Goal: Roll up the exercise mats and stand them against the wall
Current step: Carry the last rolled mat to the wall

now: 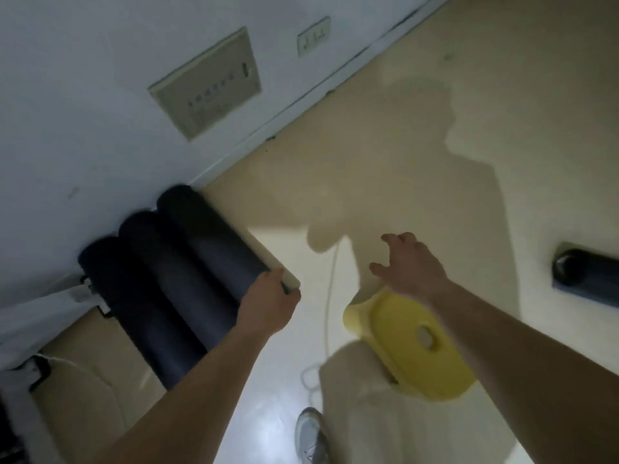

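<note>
Three rolled mats [160,279] stand at the wall [83,128], your left hand [268,306] grasping one, right hand [410,262] spread empty, another mat [584,271] left on the floor [402,145].

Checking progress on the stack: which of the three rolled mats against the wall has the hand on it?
The rightmost rolled mat: the left hand grips its top end; the other two stand untouched.

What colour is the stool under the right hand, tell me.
Yellow. The stool shows plainly in the head view.
</note>
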Demonstrator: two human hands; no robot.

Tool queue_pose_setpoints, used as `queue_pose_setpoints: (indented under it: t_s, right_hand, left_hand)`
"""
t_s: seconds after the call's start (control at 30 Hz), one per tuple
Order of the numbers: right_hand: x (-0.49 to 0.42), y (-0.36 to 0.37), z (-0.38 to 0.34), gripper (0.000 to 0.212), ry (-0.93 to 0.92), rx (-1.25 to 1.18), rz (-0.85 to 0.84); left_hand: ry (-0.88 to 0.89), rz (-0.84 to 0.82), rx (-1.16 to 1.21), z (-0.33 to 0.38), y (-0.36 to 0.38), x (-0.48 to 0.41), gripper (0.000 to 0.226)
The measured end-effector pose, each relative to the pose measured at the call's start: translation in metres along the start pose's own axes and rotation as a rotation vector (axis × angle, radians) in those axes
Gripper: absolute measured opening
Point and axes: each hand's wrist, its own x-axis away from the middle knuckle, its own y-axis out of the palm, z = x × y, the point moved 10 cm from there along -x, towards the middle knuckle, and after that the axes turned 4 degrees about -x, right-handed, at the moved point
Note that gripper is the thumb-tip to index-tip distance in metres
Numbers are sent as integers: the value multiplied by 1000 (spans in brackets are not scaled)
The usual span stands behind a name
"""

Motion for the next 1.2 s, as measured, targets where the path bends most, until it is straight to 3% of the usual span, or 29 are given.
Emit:
queue_pose_setpoints:
  t_s: [0.17, 0.6, 0.73, 0.97, 1.2]
  right_hand:
    - [65, -41, 166, 71, 170, -112, 84]
    - [309, -79, 656, 73, 549, -354, 176]
    - [350, -91, 769, 73, 641, -417, 222]
    - [328, -93, 915, 73, 719, -480, 226]
    - [202, -94, 1041, 79, 717, -549, 215]
  left_hand:
    - [131, -34, -115, 132, 69, 34, 62]
    - [431, -159, -431, 486, 359, 195, 63]
    - [470, -165, -441, 567, 428, 217, 63]
    - [495, -199, -474, 673, 536, 201, 63]
    - [362, -175, -398, 739, 619, 98, 69]
